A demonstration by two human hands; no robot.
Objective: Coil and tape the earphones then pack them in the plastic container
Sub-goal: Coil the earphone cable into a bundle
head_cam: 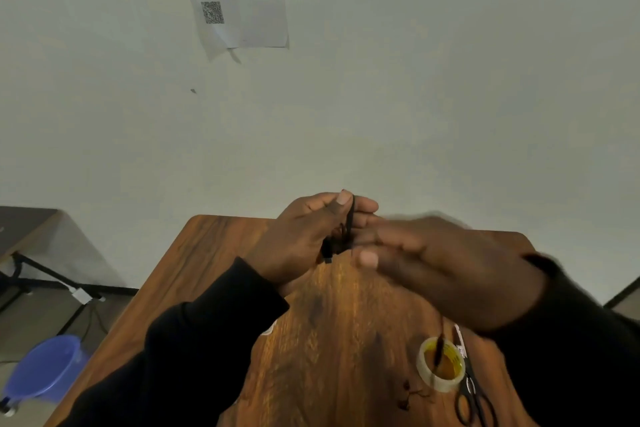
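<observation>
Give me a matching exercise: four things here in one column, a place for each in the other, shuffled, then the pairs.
1. earphone cable
2. tape roll
3. scissors
4. blue bucket

A. on the floor, left of the table
B. pinched in the left hand
C. on the table, right of the tape
D. on the table, below the right hand

Pairs: 1-B, 2-D, 3-C, 4-A

Both arms wear long, dark sleeves (pixel 207 350) reaching the wrists.

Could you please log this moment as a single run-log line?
phase: coiling | left hand: pinching black earphone cable | right hand: blurred beside cable | tape roll, scissors: on table | container: unseen
</observation>
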